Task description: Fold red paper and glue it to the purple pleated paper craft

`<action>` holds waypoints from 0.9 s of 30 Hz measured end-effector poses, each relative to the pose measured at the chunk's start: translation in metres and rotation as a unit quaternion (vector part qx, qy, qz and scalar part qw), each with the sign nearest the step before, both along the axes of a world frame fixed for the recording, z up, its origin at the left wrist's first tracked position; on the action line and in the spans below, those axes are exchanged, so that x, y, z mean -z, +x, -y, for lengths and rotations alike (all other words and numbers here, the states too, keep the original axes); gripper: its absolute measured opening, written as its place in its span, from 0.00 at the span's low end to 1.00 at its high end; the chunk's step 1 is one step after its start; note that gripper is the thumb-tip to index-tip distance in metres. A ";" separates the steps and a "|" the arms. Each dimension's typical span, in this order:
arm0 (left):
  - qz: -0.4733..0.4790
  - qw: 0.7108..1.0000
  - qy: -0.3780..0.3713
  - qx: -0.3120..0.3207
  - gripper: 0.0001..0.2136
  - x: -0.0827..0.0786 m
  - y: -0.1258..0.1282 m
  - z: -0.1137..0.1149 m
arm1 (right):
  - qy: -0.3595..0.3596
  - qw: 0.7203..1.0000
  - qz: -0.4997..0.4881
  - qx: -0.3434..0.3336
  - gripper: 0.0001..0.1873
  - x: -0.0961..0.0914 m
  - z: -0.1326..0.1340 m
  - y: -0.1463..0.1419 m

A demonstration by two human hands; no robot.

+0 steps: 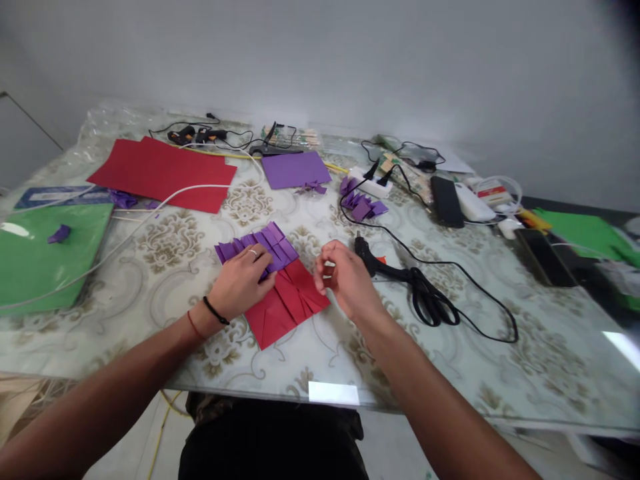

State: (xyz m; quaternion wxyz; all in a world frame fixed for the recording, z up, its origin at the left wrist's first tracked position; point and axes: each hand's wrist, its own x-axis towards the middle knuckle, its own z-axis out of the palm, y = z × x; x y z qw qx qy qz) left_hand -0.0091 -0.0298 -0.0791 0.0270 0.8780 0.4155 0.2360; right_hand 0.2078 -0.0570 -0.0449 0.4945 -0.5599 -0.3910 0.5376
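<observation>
A red folded paper square (283,308) lies at an angle on the table in front of me. Rows of purple folded paper strips (277,244) cover its far part, while red creases and flaps show on the near part. My left hand (243,280) rests on the purple strips, its bent fingers holding them down. Just off the square's right corner, my right hand (345,277) is raised with loosely curled fingers; gaps show between them and I see nothing held. Close to its right lies a black glue gun (383,267) with a bundled cord.
Red sheets (165,172) and a purple sheet (296,169) lie at the back. Purple folded pieces (364,205) sit by a white power strip (371,183). Green paper (50,267) is on the left. White and black cords cross the table; phones (545,257) lie right.
</observation>
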 end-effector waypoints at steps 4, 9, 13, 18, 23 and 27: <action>0.010 1.000 0.004 0.013 0.07 -0.003 -0.001 0.001 | 0.045 0.995 0.089 0.010 0.17 -0.004 -0.006 0.026; 0.026 0.999 0.012 0.019 0.09 -0.006 0.000 0.002 | 0.120 0.959 0.254 -0.024 0.06 0.002 -0.006 0.032; 0.041 0.999 0.018 0.020 0.07 -0.008 0.000 0.002 | 0.181 0.915 0.339 -0.125 0.06 0.009 0.004 0.016; 0.047 0.998 0.022 0.025 0.07 -0.008 0.000 0.001 | 0.200 0.868 0.409 -0.201 0.09 0.021 0.017 0.005; 0.031 0.999 0.011 0.041 0.07 -0.007 -0.002 -0.001 | 0.200 0.847 0.441 -0.220 0.11 0.023 0.035 -0.001; 0.025 0.998 0.014 0.048 0.07 -0.013 -0.003 0.001 | 0.161 0.873 0.430 -0.166 0.16 0.019 0.040 0.000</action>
